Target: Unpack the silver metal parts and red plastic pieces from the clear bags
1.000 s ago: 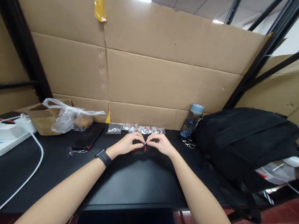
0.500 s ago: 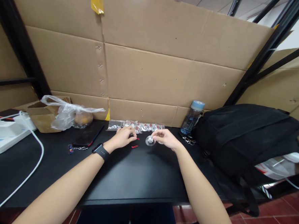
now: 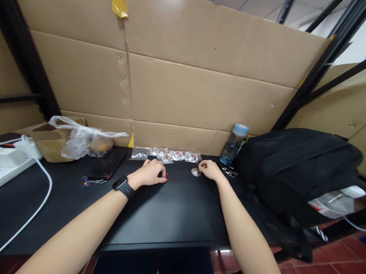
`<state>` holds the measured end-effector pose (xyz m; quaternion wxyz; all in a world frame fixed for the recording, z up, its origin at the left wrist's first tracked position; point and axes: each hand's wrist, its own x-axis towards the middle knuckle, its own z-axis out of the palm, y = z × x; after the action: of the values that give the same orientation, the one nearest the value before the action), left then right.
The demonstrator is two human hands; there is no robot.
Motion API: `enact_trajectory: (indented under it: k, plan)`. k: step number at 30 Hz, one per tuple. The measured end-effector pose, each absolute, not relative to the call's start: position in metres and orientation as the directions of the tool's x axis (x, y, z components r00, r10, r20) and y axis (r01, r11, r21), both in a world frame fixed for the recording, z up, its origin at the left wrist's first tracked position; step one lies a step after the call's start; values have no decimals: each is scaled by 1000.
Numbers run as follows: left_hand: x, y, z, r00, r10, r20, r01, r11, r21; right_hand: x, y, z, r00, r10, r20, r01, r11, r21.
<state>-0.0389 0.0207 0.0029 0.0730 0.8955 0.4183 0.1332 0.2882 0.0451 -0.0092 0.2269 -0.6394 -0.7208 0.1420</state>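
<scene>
My left hand (image 3: pixel 149 173), with a dark watch on its wrist, is low over the black table with fingers curled. Red cord (image 3: pixel 167 177) shows at the tips of its thumb and forefinger. My right hand (image 3: pixel 210 170) has its fingertips pinched at the right edge of a shiny round metal disc (image 3: pixel 195 172), down at the table top. Whether a second disc is under it I cannot tell. Behind the hands, several clear packets (image 3: pixel 177 155) with round shiny pieces and red bits line the cardboard wall, beside a flat clear packet (image 3: pixel 140 153).
A water bottle (image 3: pixel 234 144) and black backpack (image 3: pixel 295 173) stand at right, with a metal keyring (image 3: pixel 229 172) nearby. Leftward are a dark phone (image 3: pixel 105 167), a plastic bag (image 3: pixel 80 141) and a white power strip (image 3: pixel 10 168) with a cable.
My right hand has moved slightly right and lowered the disc to the table. My left hand has come down, its fingertips now at the red cord pieces.
</scene>
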Motion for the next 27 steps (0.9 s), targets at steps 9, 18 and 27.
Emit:
enact_trajectory:
  k: [9, 18, 27]
  plan:
    - [-44, 18, 12, 704, 699, 123, 662, -710, 240, 288, 43, -10, -247, 962, 118, 846, 274, -458]
    - [-42, 22, 4, 743, 651, 158, 602, -752, 267, 295, 40, -3, -181, 978, 107, 897, 208, -390]
    - [-43, 17, 12, 764, 625, 163, 573, -772, 276, 295, 40, -3, -194, 975, 104, 908, 219, -358]
